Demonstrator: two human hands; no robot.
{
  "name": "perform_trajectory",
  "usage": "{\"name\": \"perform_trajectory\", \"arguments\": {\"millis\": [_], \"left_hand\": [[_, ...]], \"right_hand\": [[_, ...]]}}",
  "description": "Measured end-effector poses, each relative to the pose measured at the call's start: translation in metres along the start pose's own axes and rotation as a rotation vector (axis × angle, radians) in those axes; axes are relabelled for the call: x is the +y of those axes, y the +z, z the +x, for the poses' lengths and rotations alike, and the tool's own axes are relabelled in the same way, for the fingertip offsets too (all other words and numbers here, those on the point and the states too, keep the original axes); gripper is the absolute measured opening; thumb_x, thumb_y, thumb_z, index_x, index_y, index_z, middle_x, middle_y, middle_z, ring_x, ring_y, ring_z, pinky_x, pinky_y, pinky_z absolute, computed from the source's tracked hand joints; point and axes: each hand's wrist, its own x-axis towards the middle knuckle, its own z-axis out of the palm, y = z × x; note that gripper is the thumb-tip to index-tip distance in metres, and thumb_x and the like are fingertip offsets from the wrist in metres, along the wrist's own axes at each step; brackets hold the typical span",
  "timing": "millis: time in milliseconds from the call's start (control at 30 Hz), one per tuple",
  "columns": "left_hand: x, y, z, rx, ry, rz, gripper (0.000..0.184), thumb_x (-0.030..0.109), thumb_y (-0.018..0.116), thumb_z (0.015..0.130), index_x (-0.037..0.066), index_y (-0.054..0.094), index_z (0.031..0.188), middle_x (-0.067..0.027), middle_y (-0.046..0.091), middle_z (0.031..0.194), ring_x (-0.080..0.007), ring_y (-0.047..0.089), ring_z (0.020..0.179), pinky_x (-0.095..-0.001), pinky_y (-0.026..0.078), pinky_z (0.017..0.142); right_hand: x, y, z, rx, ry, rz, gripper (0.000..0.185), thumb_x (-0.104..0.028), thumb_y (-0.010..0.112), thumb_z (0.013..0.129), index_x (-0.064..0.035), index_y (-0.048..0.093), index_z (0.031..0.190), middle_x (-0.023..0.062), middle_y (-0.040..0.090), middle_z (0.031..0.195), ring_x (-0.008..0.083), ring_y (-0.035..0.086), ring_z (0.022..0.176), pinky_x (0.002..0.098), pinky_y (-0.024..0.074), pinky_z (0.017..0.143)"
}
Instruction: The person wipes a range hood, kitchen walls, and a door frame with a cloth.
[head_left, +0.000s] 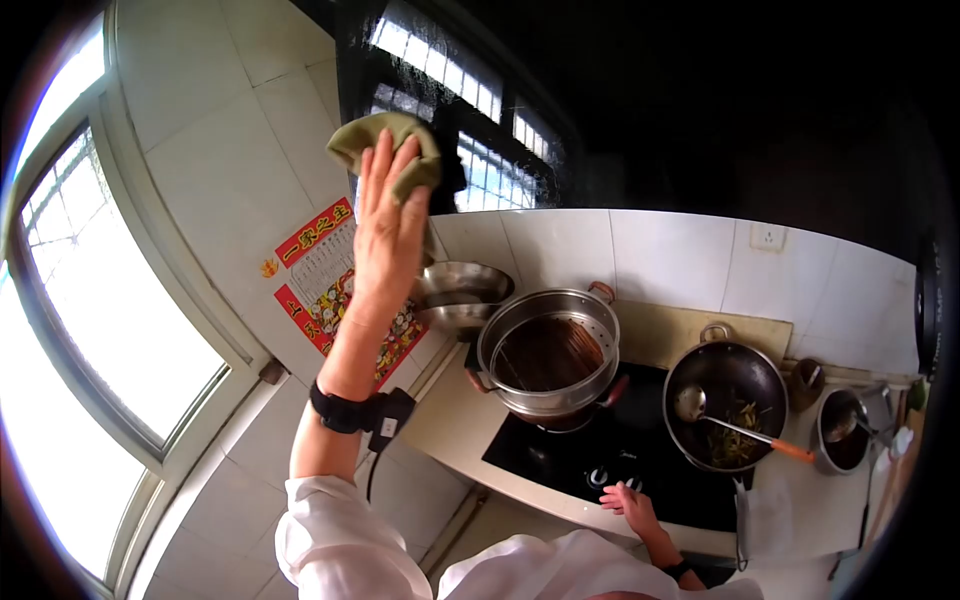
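Observation:
My left hand [387, 225] is raised high, its long fingers laid over an olive-green cloth [375, 135]. The cloth is bunched at the left edge of a glossy black panel [590, 130] above the stove, which reflects a barred window. Low at the front of the black gas cooktop [640, 395], my right hand [632, 503] hovers by the control knobs [598, 478]. Its fingers are partly spread and nothing shows in them.
On the cooktop stand a steel steamer pot [490, 345] and a wok [675, 420] with a ladle [735, 428] and some greens. Steel bowls [465, 285] lean behind. A small pot [828, 462] with utensils stands right; a window [130, 280] and red poster [315, 230] are left.

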Motion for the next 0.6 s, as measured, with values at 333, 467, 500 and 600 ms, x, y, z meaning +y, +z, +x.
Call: {"name": "perform_trajectory", "arguments": {"millis": [333,467,500,600], "left_hand": [[0.120,0.030,0.011,-0.124,0.522,-0.085,0.061,0.014,0.068,0.073,0.018,0.049,0.131,-0.0105,0.032,0.147,-0.0380,0.024,0.137,-0.0542,0.026,0.108],[0.043,0.015,-0.015,-0.022,0.316,-0.013,0.058,0.008,0.066,0.075,0.017,0.051,0.131,-0.0117,0.037,0.146,-0.0360,0.027,0.137,-0.0470,0.027,0.110],[0.019,0.007,-0.023,-0.002,0.242,-0.024,0.056,0.007,0.065,0.077,0.017,0.052,0.131,-0.0118,0.037,0.145,-0.0358,0.027,0.137,-0.0459,0.026,0.111],[-0.039,-0.007,-0.041,0.024,0.016,-0.012,0.053,0.002,0.063,0.081,0.015,0.051,0.131,-0.0113,0.035,0.146,-0.0343,0.025,0.138,-0.0467,0.025,0.111]], "right_hand": [[-0.026,0.012,0.012,-0.100,-0.025,-0.104,0.056,-0.045,0.032,0.100,0.0016,0.059,0.116,0.0145,0.068,0.102,0.0193,0.066,0.090,0.0286,0.0489,0.078],[-0.012,0.010,0.005,-0.028,-0.010,-0.088,0.057,-0.047,0.033,0.099,0.0011,0.060,0.114,0.0139,0.069,0.100,0.0191,0.067,0.088,0.0290,0.0494,0.077],[-0.002,0.008,0.004,0.005,0.006,-0.091,0.057,-0.047,0.033,0.099,0.0009,0.061,0.114,0.0136,0.069,0.099,0.0189,0.067,0.088,0.0289,0.0496,0.076],[0.020,0.002,-0.005,0.103,0.046,-0.067,0.055,-0.046,0.035,0.099,0.0011,0.062,0.110,0.0120,0.070,0.094,0.0175,0.068,0.082,0.0270,0.0496,0.070]]}}
